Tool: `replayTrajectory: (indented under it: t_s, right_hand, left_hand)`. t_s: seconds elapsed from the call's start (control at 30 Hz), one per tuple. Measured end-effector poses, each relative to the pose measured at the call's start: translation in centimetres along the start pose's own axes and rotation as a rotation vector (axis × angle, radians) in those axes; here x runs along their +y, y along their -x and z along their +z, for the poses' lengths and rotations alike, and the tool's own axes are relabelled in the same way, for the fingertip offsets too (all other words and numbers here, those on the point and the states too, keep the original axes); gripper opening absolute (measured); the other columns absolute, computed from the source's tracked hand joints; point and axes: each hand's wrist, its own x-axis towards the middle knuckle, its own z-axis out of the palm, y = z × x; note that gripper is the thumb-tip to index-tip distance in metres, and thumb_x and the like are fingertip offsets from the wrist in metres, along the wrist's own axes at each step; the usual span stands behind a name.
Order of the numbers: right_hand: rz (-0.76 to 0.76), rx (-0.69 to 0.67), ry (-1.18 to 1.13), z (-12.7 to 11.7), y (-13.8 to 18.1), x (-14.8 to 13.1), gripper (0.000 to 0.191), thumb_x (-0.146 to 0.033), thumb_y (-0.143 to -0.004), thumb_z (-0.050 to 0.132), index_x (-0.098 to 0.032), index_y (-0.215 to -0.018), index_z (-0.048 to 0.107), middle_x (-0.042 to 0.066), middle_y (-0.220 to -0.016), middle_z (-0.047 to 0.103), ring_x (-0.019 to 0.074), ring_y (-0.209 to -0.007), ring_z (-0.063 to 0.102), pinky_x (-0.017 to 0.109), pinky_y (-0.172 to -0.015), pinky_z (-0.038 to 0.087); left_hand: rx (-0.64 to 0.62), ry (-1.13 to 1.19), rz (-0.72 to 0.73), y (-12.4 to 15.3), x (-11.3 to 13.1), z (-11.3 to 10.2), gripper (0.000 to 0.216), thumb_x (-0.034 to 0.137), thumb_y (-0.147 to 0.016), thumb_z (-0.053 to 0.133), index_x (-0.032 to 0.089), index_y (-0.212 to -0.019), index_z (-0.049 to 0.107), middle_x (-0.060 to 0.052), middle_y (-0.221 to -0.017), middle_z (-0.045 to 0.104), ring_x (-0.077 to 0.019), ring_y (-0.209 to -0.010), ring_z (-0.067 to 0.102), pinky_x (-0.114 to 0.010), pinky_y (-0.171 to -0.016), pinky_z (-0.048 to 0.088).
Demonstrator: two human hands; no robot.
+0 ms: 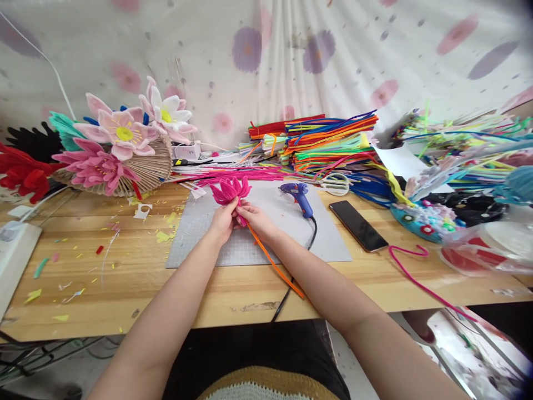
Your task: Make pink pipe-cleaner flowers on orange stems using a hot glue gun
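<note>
A magenta pipe-cleaner flower (pixel 231 190) with pointed petals is held upright over the grey cutting mat (pixel 266 253). My left hand (pixel 225 221) closes round its base from the left, thumb up against the lower petals. From the right, my right hand (pixel 255 218) pinches the same base, the two hands touching. An orange pipe-cleaner stem (pixel 275 265) runs from under the fingers down toward the table's front edge. What exactly the fingertips press is partly hidden. Right of the hands, a blue hot glue gun (pixel 298 198) lies on the mat, its black cord trailing forward.
A phone (pixel 358 225) and a bent magenta pipe cleaner (pixel 416 273) lie to the right. Bundles of coloured pipe cleaners (pixel 328 139) and white-handled scissors (pixel 335 184) are behind. Finished pink flowers (pixel 109 130) stand at left, with scraps and a power strip (pixel 19 261) nearby.
</note>
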Motion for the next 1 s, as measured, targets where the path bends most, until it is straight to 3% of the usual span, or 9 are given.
replayTrajectory:
  t_s: [0.23, 0.43, 0.7, 0.87, 1.0]
  right_hand:
    - [-0.039, -0.010, 0.076, 0.3, 0.0, -0.2, 0.032, -0.043, -0.066, 0.064, -0.016, -0.056, 0.052, -0.004, -0.046, 0.051, 0.0061, -0.044, 0.045, 0.023, -0.052, 0.041]
    - [-0.060, 0.020, 0.123, 0.6, 0.1, -0.5, 0.029, -0.039, -0.071, 0.060, -0.016, -0.054, 0.053, -0.004, -0.045, 0.052, 0.0064, -0.044, 0.046, 0.023, -0.054, 0.040]
    - [0.012, 0.013, 0.060, 0.5, 0.2, -0.5, 0.036, -0.050, -0.065, 0.064, -0.016, -0.058, 0.053, -0.003, -0.046, 0.055, 0.0066, -0.043, 0.049, 0.022, -0.051, 0.042]
    - [0.058, -0.046, 0.077, 0.2, 0.4, -0.7, 0.038, -0.051, -0.064, 0.065, -0.016, -0.058, 0.050, -0.004, -0.049, 0.055, 0.0058, -0.043, 0.049, 0.022, -0.052, 0.046]
    - [0.048, -0.078, 0.137, 0.1, 0.3, -0.5, 0.036, -0.047, -0.065, 0.066, -0.016, -0.059, 0.049, -0.004, -0.049, 0.054, 0.0054, -0.043, 0.049, 0.020, -0.049, 0.045]
  left_hand:
    - [0.086, 0.041, 0.066, 0.0, -0.4, 0.4, 0.036, 0.041, -0.074, 0.059, 0.008, -0.087, 0.062, -0.008, -0.065, 0.068, -0.0046, -0.027, 0.037, -0.020, -0.029, 0.025]
    - [0.081, 0.077, 0.069, -0.3, -0.5, 0.1, 0.030, 0.037, -0.079, 0.055, 0.009, -0.088, 0.063, -0.006, -0.064, 0.067, -0.0033, -0.027, 0.035, -0.020, -0.030, 0.025]
    - [-0.118, 0.125, -0.096, 0.0, 0.6, -0.1, 0.038, 0.040, -0.086, 0.039, 0.010, -0.096, 0.062, 0.000, -0.048, 0.057, -0.0050, -0.026, 0.034, -0.020, -0.029, 0.027]
    - [-0.039, 0.005, 0.010, 0.0, 0.2, 0.0, 0.033, 0.039, -0.084, 0.045, 0.011, -0.095, 0.059, -0.005, -0.066, 0.066, -0.0043, -0.025, 0.034, -0.021, -0.026, 0.025]
    - [0.028, 0.002, 0.057, -0.1, 0.0, 0.1, 0.030, 0.042, -0.083, 0.047, 0.013, -0.084, 0.055, -0.004, -0.068, 0.067, -0.0041, -0.026, 0.038, -0.019, -0.028, 0.027]
